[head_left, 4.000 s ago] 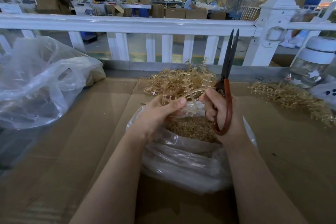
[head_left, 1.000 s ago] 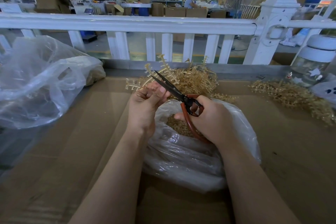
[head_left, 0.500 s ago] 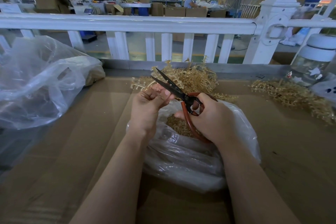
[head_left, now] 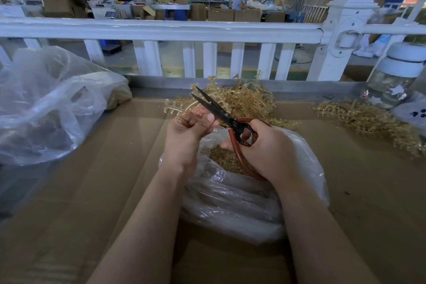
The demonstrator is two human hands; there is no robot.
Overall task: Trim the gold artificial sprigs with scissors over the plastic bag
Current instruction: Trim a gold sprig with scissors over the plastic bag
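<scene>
Gold sprig (head_left: 175, 107): beaded, branching, pinched in left hand (head_left: 184, 132); red-handled scissors (head_left: 227, 120), blades parted, gripped by right hand (head_left: 267, 147).

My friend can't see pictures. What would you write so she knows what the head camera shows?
Two bare hands work over a clear plastic bag of gold trimmings: the left hand pinches a gold sprig while the right hand holds red-handled scissors, blades slightly open beside it. More gold sprigs lie piled behind on the cardboard-covered table.
</scene>
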